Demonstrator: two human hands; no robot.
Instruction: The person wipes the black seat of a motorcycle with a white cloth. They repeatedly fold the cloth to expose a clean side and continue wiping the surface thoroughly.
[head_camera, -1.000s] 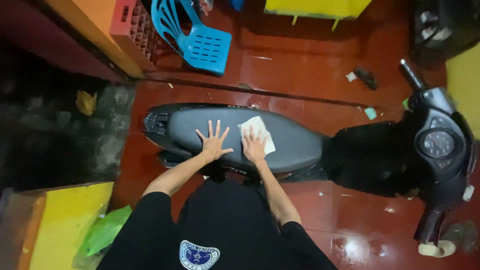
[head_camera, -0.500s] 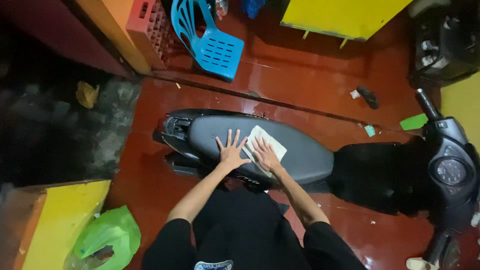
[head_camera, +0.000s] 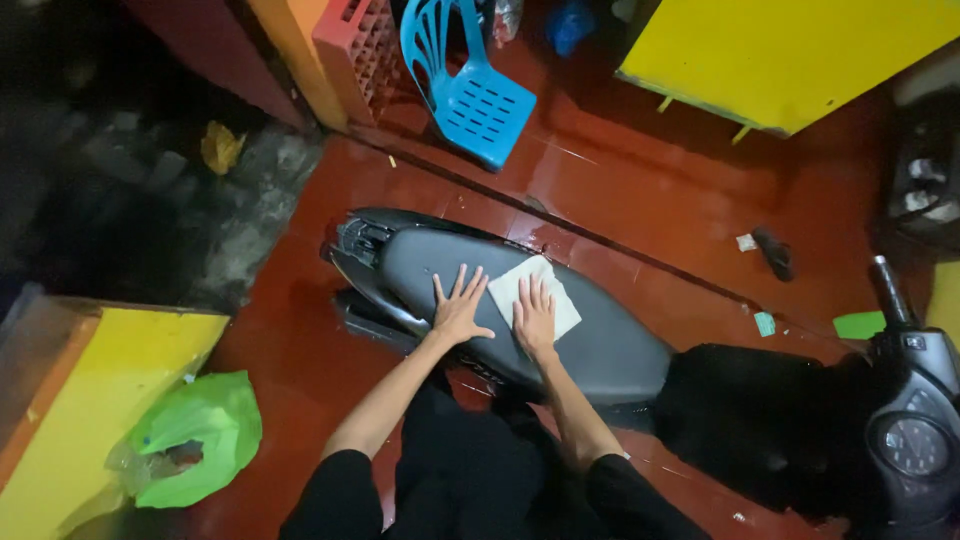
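Observation:
A scooter stands across the red tiled floor, its grey seat (head_camera: 600, 345) in the middle of the view. My left hand (head_camera: 460, 308) lies flat on the seat with the fingers spread and holds nothing. Just right of it, my right hand (head_camera: 534, 312) presses flat on a white cloth (head_camera: 553, 290) that lies on the seat. The fingers of that hand rest on the cloth and do not curl around it. The scooter's handlebar and round dial (head_camera: 910, 440) are at the lower right.
A blue plastic chair (head_camera: 480, 95) and a red crate (head_camera: 360, 55) stand beyond the scooter. Yellow panels (head_camera: 780, 50) are at the top right. A green plastic bag (head_camera: 195, 435) lies by a yellow box (head_camera: 90, 400) at the lower left. Small litter (head_camera: 765, 250) dots the floor.
The view has shifted and drawn closer, so the scooter seat and hands sit lower and further right. Both hands stay flat on the seat, the right one on the cloth.

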